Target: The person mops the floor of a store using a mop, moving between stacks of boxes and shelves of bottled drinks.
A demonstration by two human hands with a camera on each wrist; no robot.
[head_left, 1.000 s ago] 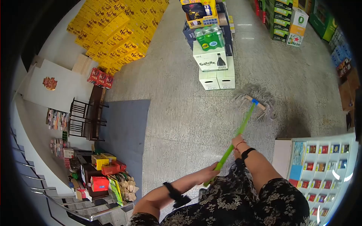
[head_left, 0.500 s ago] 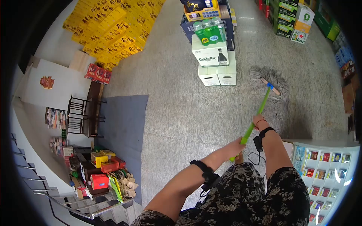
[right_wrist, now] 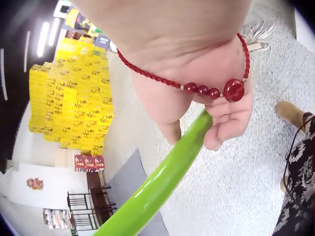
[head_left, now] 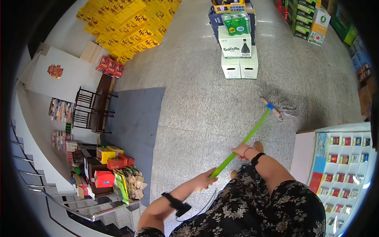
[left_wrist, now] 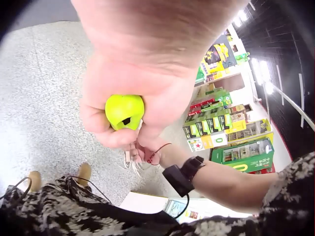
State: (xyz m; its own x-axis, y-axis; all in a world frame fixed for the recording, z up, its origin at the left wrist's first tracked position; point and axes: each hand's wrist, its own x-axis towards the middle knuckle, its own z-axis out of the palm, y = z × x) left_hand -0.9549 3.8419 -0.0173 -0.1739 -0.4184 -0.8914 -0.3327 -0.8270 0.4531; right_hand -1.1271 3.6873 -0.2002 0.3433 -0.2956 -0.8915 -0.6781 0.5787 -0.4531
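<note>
A mop with a green handle (head_left: 256, 131) slants across the floor in the head view, its grey string head (head_left: 281, 103) spread flat and joined by a blue clamp and wooden bar. My left hand (head_left: 204, 180) grips the handle close to its top end. In the left wrist view the handle's green end cap (left_wrist: 124, 112) pokes out of the curled fingers. Farther down the shaft, my right hand (head_left: 241, 151) holds it. The right wrist view shows that hand's fingers (right_wrist: 231, 129) around the handle, below a red beaded bracelet (right_wrist: 233, 90).
Stacked white cartons (head_left: 239, 63) stand beyond the mop head, to its left. A display case (head_left: 343, 170) is at the right. Grey matting (head_left: 136, 118) lies at the left, with a dark chair (head_left: 85, 106) beside it. Yellow boxes (head_left: 130, 27) rise at the back left.
The mop head swung out to the right and away, then came back left and nearer. Both hands moved with the handle, first right, then back left, keeping their hold.
</note>
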